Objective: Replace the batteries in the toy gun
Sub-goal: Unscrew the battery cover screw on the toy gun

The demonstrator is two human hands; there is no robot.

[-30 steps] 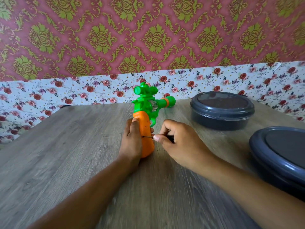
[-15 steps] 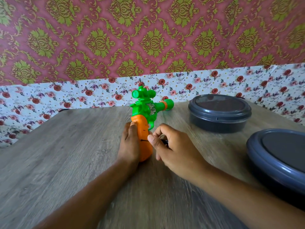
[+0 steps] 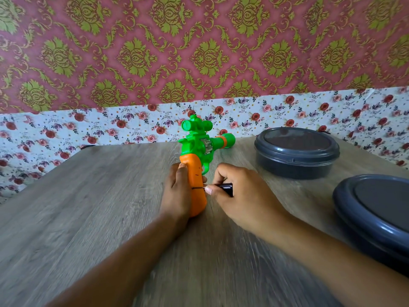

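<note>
1. Closest in: left hand [image 3: 178,191] wrapped round the orange grip of the toy gun [image 3: 197,165], thumb up along the near-left face, fingertips poking out on the far right side. Firm hold, fingers curled.
2. Right alongside, right hand [image 3: 241,196] pinching a small screwdriver [image 3: 221,187] between thumb and fingertips, other fingers curled in. Black handle sticking out past the knuckles to the right, thin metal shaft pointing left.
3. Shaft tip touching the orange grip about midway down, just past the left thumb. Can't tell if it's actually seated in a screw, too small to see.
4. Toy gun lying on the wooden table [image 3: 88,218], butt end at the heel of the left hand, green body and scope beyond the fingers, barrel with an orange ring angling away to the right of both hands.
5. To the right of the right hand, well apart: a dark grey round container [image 3: 376,218] with lid on, cut off by the frame edge.
6. Further back, beyond the right hand and near the gun's muzzle: a second lidded grey container [image 3: 296,152].
7. Farthest: floral paper strip [image 3: 88,129] along the table's back edge, with pink and gold damask wallpaper [image 3: 199,52] above.
</note>
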